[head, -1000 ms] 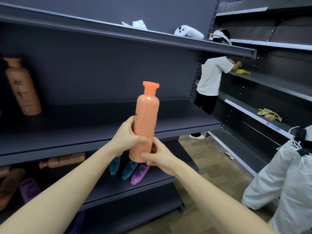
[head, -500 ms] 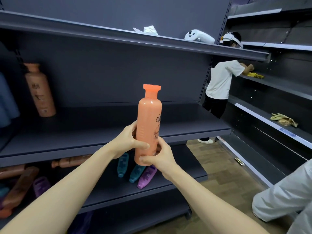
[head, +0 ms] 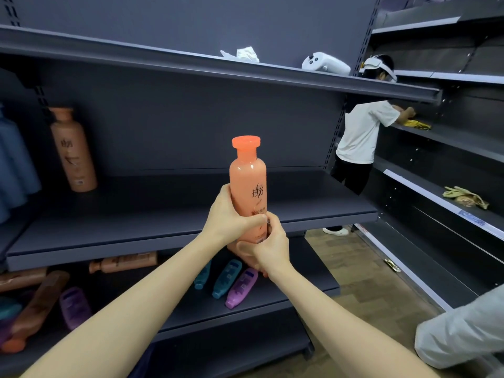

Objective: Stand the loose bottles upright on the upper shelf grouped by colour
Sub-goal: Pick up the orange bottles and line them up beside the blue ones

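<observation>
Orange btl (head: 247,184) upright betw. both hands (head: 246,233)

You see five orange bottles: one held bottle (head: 247,175) at centre, one standing bottle (head: 73,154) at middle left, and three lying bottles (head: 124,262) at lower left. Just below centre lie two teal bottles (head: 227,278) and one purple bottle (head: 242,287); a second purple bottle (head: 75,306) lies at lower left. Along the top sit one controller (head: 326,64) and one tissue (head: 245,54). The bottles at the far left edge are too blurred for you to count.
</observation>
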Available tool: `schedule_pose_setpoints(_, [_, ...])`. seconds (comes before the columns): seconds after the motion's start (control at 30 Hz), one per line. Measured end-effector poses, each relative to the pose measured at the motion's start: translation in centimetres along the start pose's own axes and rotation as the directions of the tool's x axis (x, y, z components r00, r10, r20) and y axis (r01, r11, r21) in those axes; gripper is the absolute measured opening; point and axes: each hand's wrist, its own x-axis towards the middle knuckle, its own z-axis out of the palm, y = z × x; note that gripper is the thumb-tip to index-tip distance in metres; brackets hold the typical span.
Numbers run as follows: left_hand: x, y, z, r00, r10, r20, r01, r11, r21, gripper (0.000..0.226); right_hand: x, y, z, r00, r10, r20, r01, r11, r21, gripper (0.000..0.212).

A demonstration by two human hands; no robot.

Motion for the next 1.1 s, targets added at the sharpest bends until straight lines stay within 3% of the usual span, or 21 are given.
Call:
schedule_pose_setpoints(0.13, [-0.3,0.0,0.8,0.990,-0.041,-0.137,0.046,0.998,0.034,0.062,-0.1,0.1,0.3,1.000,-0.016,-0.005,0.016,0.995,-0.099,0.069])
schedule_pose_setpoints(0.33, [-1.3,-0.7,0.2,0.976,-0.064,-0.208,0.072,0.997,0.029,0.058,-0.7,-0.1,0.1,0.991,-0.037,0.126,0.057,0.986,-0.159,0.072])
schedule_pose_setpoints(0.67, [-3.2,-1.7,-2.4,0.955,-0.074,-0.289,0.110,0.988,0.108,0.056,-1.0,-1.2,1.6,0.935,-0.065,0.348,0.128,0.979,-0.162,0.058])
schedule_pose_setpoints(1.1, [-3.7,-2.4,-7.8,0.928,-0.107,-0.357,0.166,0.976,0.139,0.059,-0.2,-4.6,7.3,0.895,-0.130,0.426,0.187,0.978,-0.095,0.061])
